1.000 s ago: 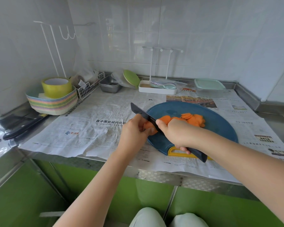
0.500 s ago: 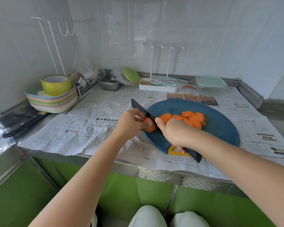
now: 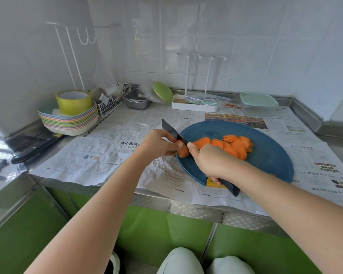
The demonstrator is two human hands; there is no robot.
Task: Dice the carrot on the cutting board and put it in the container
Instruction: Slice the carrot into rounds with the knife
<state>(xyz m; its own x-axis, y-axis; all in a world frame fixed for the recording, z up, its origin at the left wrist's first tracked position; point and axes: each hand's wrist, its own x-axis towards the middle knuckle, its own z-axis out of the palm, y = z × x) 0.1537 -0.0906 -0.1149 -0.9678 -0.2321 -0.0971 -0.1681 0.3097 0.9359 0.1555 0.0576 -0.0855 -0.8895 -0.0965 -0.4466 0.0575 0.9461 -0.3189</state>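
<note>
Lying at the cutting board's (image 3: 265, 155) left rim, the carrot stub (image 3: 183, 151) is pinched by your left hand (image 3: 158, 143); your right hand (image 3: 210, 161), just beside, grips the knife (image 3: 169, 128). Newspaper (image 3: 111, 155) spreads left; container (image 3: 258, 104) behind board, well apart.

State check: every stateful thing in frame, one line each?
carrot: partly sliced, stub at left edge of cutting board
slices: piled on the cutting board, not yet diced
knife: blade across the carrot
container: lid on, back right
left hand: holds the carrot
right hand: grips the knife
</note>
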